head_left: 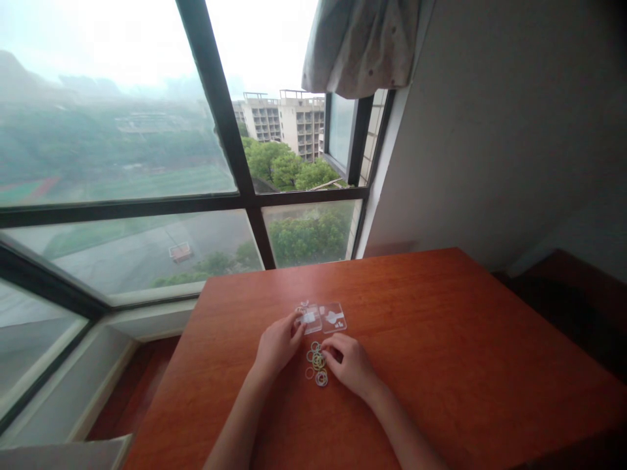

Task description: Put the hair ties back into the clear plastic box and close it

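In the head view, the left edge of a clear case (313,321) is touched by the left hand (278,343), fingers curled; any grip cannot be told. Small rings (318,360) are loosely clustered on the table (416,313), nearer the wearer. They are reached by the right hand's (350,362) bent fingers; whether one is pinched cannot be told. Rings could be scattered by a brushing fingertip, or the case shoved by uneven pressure.

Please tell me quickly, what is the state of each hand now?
Left hand: partly curled at the clear case; grip cannot be told.
Right hand: fingers curled beside the small rings; whether it holds one cannot be told.
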`<action>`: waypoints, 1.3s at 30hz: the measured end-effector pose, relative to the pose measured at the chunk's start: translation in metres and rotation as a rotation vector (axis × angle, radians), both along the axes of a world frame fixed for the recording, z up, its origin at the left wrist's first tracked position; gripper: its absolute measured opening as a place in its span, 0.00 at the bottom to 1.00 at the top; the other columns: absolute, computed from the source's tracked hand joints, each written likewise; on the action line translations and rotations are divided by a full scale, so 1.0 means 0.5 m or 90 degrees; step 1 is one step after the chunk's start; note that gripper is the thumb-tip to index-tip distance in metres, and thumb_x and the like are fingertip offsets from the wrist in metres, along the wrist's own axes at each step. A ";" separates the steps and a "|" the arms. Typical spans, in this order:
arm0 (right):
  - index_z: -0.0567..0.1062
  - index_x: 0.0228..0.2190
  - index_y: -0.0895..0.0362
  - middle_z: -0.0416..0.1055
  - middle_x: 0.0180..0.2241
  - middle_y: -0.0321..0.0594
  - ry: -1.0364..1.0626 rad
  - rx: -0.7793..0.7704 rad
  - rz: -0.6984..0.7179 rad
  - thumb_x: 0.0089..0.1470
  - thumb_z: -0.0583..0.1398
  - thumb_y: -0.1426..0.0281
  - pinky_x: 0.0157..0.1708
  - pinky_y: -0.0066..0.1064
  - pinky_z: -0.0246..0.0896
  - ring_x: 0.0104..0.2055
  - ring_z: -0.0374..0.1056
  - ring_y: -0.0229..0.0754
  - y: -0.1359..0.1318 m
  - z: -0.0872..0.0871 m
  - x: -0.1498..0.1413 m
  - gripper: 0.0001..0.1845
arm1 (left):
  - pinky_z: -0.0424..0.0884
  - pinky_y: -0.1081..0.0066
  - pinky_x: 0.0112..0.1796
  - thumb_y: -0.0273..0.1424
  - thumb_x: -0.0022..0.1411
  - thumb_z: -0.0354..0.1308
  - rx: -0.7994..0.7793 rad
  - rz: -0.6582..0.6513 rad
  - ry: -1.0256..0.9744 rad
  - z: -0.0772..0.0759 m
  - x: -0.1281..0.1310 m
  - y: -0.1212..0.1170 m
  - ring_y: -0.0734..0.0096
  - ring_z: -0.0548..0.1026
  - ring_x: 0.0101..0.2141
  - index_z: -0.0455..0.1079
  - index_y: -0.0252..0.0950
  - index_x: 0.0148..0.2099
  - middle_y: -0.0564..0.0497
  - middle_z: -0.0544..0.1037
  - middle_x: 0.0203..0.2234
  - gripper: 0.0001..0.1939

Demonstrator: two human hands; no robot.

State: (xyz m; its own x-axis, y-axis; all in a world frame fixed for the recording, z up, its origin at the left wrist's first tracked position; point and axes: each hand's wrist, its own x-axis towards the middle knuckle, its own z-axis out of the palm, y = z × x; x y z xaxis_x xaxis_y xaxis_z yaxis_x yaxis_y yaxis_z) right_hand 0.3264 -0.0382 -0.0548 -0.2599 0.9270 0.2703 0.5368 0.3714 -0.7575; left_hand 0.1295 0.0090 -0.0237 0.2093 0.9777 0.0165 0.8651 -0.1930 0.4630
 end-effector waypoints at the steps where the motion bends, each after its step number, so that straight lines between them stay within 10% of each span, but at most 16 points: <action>1: 0.74 0.31 0.54 0.70 0.27 0.34 0.000 0.000 0.000 0.53 0.59 0.75 0.32 0.27 0.57 0.30 0.65 0.37 0.000 -0.001 0.000 0.05 | 0.59 0.75 0.30 0.38 0.65 0.49 -0.004 0.000 0.004 0.001 0.001 0.001 0.68 0.75 0.31 0.70 0.41 0.51 0.51 0.79 0.30 0.15; 27: 0.73 0.25 0.55 0.67 0.24 0.33 -0.080 0.016 0.027 0.49 0.61 0.76 0.30 0.27 0.53 0.28 0.62 0.37 -0.003 0.008 -0.002 0.05 | 0.68 0.72 0.35 0.33 0.62 0.51 0.088 0.002 -0.123 -0.008 -0.035 -0.010 0.69 0.74 0.33 0.70 0.38 0.50 0.49 0.76 0.36 0.15; 39: 0.72 0.27 0.56 0.68 0.24 0.33 0.085 -0.031 -0.025 0.51 0.59 0.75 0.25 0.25 0.54 0.25 0.62 0.35 0.001 0.002 0.002 0.04 | 0.69 0.71 0.34 0.33 0.63 0.52 0.061 0.009 -0.125 -0.005 -0.022 -0.012 0.68 0.75 0.36 0.68 0.39 0.51 0.47 0.74 0.44 0.15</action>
